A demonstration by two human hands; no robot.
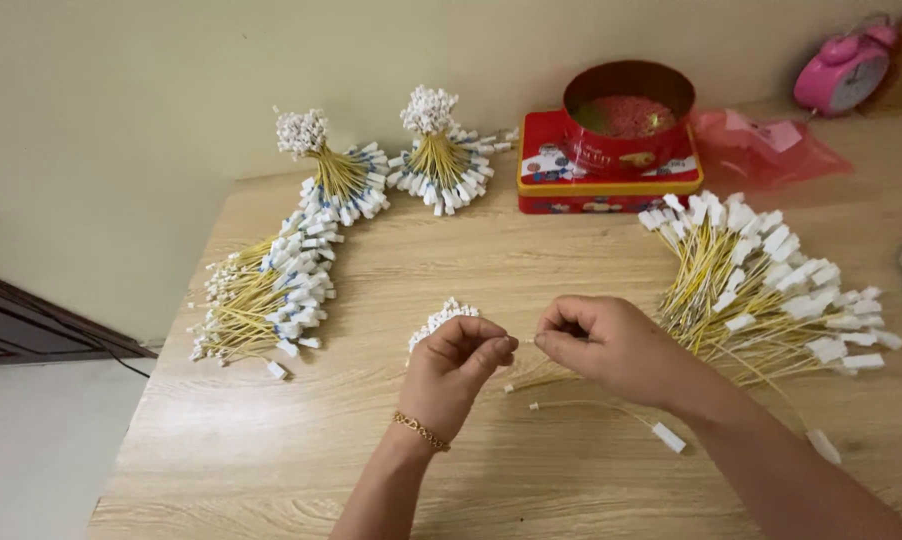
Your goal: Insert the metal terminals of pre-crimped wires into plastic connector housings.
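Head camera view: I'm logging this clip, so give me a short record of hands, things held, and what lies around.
left hand: pinches a small bunch of white-tipped ties
right hand: pinches one thin yellow tie, fingertips close to the left hand's
loose tie: lies on the table below the hands
right pile: loose yellow ties with white tags
left bundles: tied, fanned out
back: red tin, pink clock

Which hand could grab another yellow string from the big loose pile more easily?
The right hand, probably. It sits right beside the loose pile of yellow strings, while the left hand is farther away, and its fingers already pinch a small bunch.
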